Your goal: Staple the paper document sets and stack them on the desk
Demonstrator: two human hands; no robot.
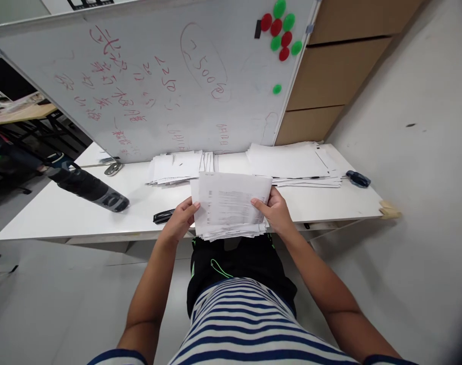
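Observation:
A stack of printed paper sheets [234,203] is held up over the front edge of the white table, its lower edges slightly uneven. My left hand [183,218] grips the stack's left side, thumb on the top sheet and fingers behind. On the right side, my right hand [274,210] pinches it the same way, with the thumb lying further in over the print. Just left of my left hand lies a black stapler-like object [163,216]. Behind the held stack are a left pile of papers [177,167] and a wider right pile of papers [291,161].
A whiteboard [147,76] with red writing and round magnets stands along the back of the table [78,218]. A dark bottle [90,187] is at the left, near a grey object [113,169]. A dark blue object [358,179] sits at the right end. Cardboard boxes [341,66] rise behind.

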